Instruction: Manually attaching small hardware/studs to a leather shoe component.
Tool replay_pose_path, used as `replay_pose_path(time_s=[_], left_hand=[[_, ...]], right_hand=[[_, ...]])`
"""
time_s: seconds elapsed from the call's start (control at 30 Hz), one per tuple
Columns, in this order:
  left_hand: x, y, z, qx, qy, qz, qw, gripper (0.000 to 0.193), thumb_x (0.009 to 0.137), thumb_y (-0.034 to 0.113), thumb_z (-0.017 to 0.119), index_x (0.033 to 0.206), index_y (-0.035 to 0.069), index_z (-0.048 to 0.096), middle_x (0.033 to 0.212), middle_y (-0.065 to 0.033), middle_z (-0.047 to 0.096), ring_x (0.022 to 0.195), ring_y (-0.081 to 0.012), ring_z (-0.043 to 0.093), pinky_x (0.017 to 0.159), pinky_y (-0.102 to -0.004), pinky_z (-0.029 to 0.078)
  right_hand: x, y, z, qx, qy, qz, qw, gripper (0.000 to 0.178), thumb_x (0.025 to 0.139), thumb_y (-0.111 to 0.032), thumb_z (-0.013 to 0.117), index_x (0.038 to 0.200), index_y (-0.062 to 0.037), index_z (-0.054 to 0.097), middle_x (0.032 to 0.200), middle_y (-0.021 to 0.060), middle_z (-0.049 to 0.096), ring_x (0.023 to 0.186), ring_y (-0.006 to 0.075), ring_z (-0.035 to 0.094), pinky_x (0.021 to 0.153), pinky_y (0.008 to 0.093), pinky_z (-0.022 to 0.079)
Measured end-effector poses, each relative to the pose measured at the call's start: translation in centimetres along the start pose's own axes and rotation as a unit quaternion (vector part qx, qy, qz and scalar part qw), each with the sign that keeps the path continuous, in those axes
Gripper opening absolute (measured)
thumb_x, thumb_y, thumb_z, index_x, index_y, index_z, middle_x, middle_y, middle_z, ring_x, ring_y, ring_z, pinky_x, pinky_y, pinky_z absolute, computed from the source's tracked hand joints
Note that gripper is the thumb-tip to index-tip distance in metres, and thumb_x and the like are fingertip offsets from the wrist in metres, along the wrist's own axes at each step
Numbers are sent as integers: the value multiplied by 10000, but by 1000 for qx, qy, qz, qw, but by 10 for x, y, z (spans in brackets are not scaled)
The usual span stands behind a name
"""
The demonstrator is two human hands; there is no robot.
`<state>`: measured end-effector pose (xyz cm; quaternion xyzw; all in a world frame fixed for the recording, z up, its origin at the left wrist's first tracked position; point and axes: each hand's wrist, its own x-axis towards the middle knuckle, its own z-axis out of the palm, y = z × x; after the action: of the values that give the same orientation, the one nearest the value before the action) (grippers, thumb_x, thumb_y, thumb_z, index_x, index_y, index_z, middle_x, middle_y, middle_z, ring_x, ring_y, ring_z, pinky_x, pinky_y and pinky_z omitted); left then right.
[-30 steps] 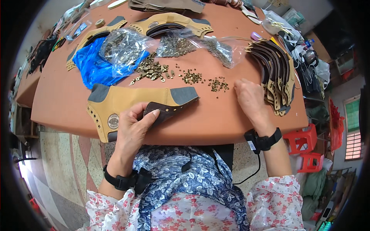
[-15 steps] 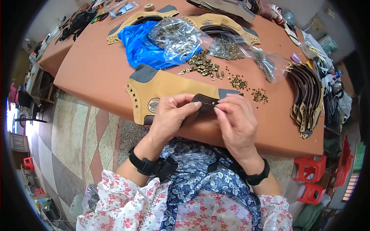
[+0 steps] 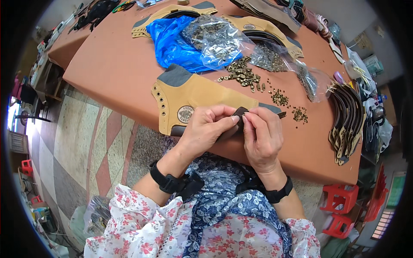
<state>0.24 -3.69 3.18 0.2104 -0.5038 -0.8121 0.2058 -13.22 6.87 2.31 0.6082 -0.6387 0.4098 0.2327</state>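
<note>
A tan leather boot upper (image 3: 206, 92) with grey corner panels, a row of eyelets and a round printed mark lies at the table's near edge. My left hand (image 3: 211, 124) is closed on its dark brown flap (image 3: 241, 112), thumb on top, holding it raised and bent. My right hand (image 3: 263, 133) pinches the flap's other side, thumb and fingertips pressed together. Whether a small fitting sits between those fingertips is hidden. Beyond my hands lie a pile of brass lace hooks (image 3: 245, 75) and small brass rivets (image 3: 279, 98).
A blue plastic bag (image 3: 172, 45) and a clear bag of metal fittings (image 3: 215, 38) lie farther back among more tan uppers (image 3: 172, 12). To the right is a stack of curved dark pieces (image 3: 346, 120). Red plastic stools (image 3: 340, 198) stand beyond the table's right corner.
The flap has tilted up, hiding the holes that showed along it. My right fingertips have drawn closer to my left thumb. The whole view has shifted slightly.
</note>
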Motion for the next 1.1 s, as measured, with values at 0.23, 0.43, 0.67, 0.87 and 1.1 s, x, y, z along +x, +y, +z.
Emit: replay_pose_path(time_s=[0.23,0.43,0.67,0.87,1.1], left_hand=[[1,0,-2,0,-9,-2,1000,189,993,92,625,1111,-30,707,861,31,670,713,0,544,614,-160,424],[0,-2,-1,34,-10,9,999,186,1002,95,619,1106,-33,703,833,45,646,698,2,519,602,-161,407],[1,-1,2,28,-3,14,1000,184,1002,103,619,1096,-31,704,818,51,635,696,2,512,592,-164,395],[1,0,0,30,-11,12,999,194,1005,99,619,1119,-34,703,826,54,635,693,2,507,591,-164,392],[0,-5,3,50,0,36,998,196,1001,102,613,1108,-36,701,836,44,647,729,-3,529,619,-173,423]], right_hand=[[-2,0,2,32,2,33,999,190,785,11,762,962,-18,698,996,98,682,887,262,667,746,367,505],[-3,-2,2,57,5,54,997,200,771,14,760,957,-27,703,994,87,685,870,250,665,733,361,491],[-2,0,0,21,-6,12,1000,210,768,11,758,968,-33,710,1005,84,689,873,245,668,732,357,486],[3,3,-6,46,-37,35,998,209,771,14,755,971,-28,710,994,74,695,866,228,681,718,351,491],[-2,1,-6,-20,-38,-60,997,239,773,-7,731,1011,3,710,1058,98,702,988,259,707,755,349,501]])
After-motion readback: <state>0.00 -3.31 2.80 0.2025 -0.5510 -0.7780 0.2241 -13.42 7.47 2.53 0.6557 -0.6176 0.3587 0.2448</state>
